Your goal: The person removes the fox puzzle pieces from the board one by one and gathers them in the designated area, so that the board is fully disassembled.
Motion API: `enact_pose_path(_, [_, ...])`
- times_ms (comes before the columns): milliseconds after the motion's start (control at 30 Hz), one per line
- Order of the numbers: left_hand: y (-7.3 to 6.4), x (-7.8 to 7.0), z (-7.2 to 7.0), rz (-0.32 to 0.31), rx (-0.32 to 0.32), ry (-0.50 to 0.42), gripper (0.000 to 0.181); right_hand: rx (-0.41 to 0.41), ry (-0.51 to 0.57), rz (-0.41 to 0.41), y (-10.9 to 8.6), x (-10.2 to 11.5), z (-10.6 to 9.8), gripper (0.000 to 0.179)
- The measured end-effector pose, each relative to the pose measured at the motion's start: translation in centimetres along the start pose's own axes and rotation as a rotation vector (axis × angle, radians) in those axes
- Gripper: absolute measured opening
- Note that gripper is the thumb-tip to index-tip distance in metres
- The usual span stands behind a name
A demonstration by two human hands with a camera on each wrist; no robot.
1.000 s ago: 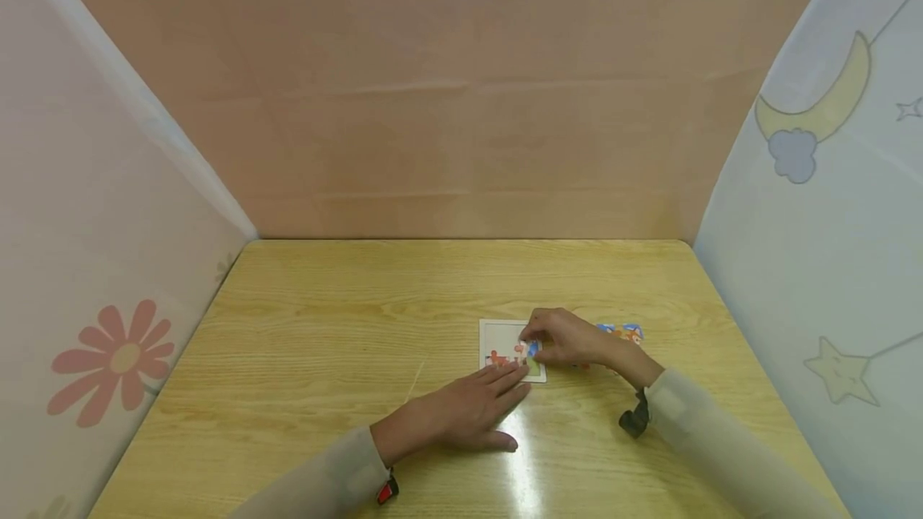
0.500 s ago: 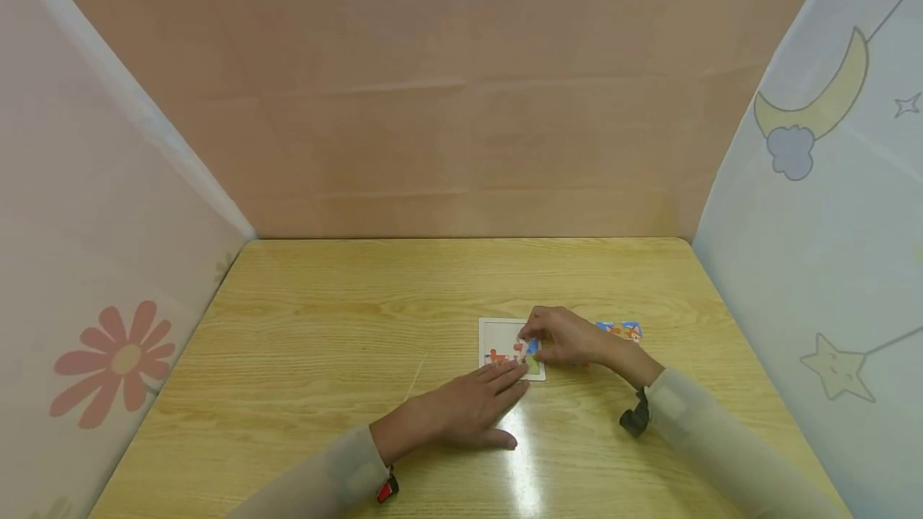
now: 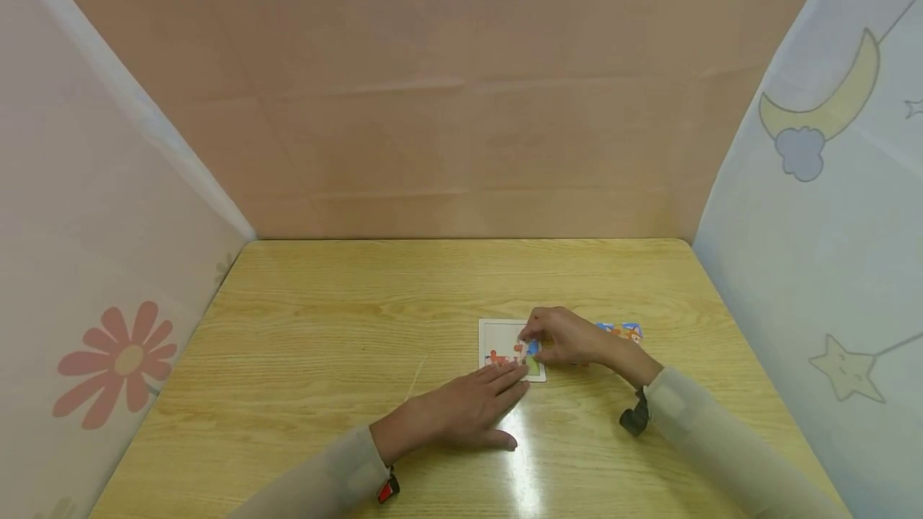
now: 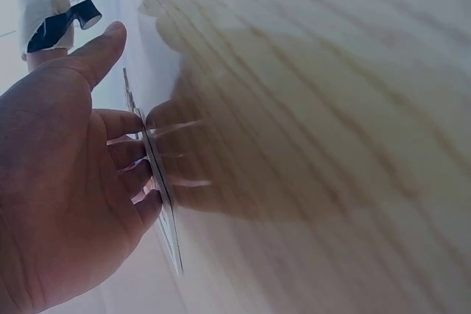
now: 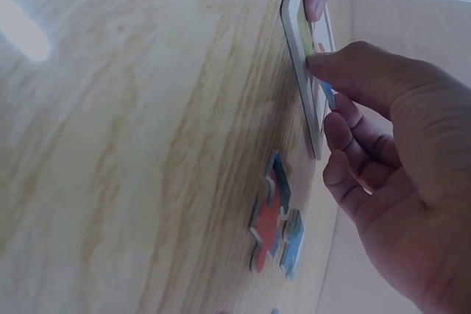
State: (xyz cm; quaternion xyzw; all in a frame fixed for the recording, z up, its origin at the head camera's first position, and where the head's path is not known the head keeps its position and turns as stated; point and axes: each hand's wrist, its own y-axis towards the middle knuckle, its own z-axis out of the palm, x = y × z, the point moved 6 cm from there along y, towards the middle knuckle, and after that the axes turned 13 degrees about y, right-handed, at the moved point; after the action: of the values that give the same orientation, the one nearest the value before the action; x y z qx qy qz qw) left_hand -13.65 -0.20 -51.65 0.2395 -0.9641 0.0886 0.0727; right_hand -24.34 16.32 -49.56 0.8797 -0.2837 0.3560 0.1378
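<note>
A white-framed jigsaw puzzle board (image 3: 500, 333) lies on the table, with red, blue and green pieces along its near and right parts. My left hand (image 3: 472, 411) is spread flat, its straight fingers resting on the board's near edge and on pieces there. At the board's right side, my right hand (image 3: 566, 339) pinches a blue puzzle piece (image 5: 329, 95) between thumb and fingers, tilted up from the board in the right wrist view. Part of that piece is hidden by the fingers.
Loose puzzle pieces (image 3: 630, 331) lie right of the board, partly behind the right wrist. In the right wrist view, a red-and-blue piece (image 5: 266, 218) and a blue piece (image 5: 293, 244) lie near the board. Fabric walls (image 3: 461, 142) enclose the table's back and sides.
Both hands, the board and the loose pieces stay nearly in place. Only a slight shift of the head view is visible.
</note>
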Motion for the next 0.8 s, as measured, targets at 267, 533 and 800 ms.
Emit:
enact_pose_path(267, [-0.02,-0.05,0.01,0.001,-0.012,0.027,0.086,-0.016,0.002,0.01,-0.05,-0.24,0.14,0.031])
enact_pose_path(533, [0.0,0.03,0.19,-0.001,-0.012,0.024,0.085,-0.043,0.022,-0.012,-0.2,-0.42,-0.02,0.031])
enact_pose_path(800, [-0.19,0.12,0.19,0.005,-0.016,0.023,0.086,-0.058,0.044,-0.03,-0.54,-0.04,-0.59,0.032])
